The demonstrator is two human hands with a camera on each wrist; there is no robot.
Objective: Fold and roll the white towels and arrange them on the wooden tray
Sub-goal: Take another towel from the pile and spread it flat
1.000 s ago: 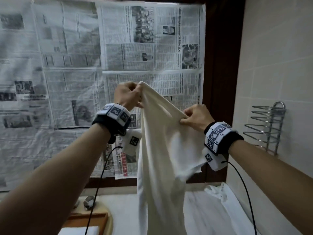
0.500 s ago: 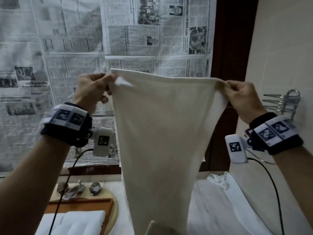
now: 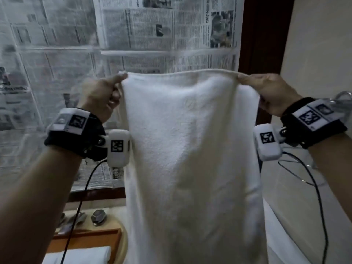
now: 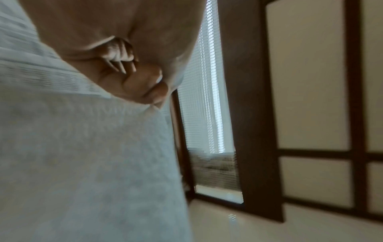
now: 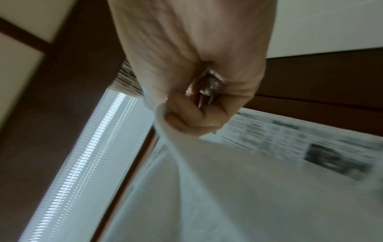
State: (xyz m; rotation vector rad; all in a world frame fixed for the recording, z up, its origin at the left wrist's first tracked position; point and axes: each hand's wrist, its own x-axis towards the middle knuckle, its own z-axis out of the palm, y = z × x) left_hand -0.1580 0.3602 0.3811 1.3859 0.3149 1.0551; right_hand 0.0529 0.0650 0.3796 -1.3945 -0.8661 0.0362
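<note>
Both hands, left and right, pinch the top corners of a hanging towel. Newspaper covers the window at 11 o'clock (print blurred). A wooden tray sits on the counter at 7 o'clock.

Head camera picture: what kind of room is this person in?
Probably a bathroom, maybe a hotel's. Both hands hold up a white towel, a metal rack hangs on the tiled wall, and a wooden tray holds another towel.

Towel before newspaper, seemingly.

Black wristbands with white tagged modules; black cables; bare forearms
</note>
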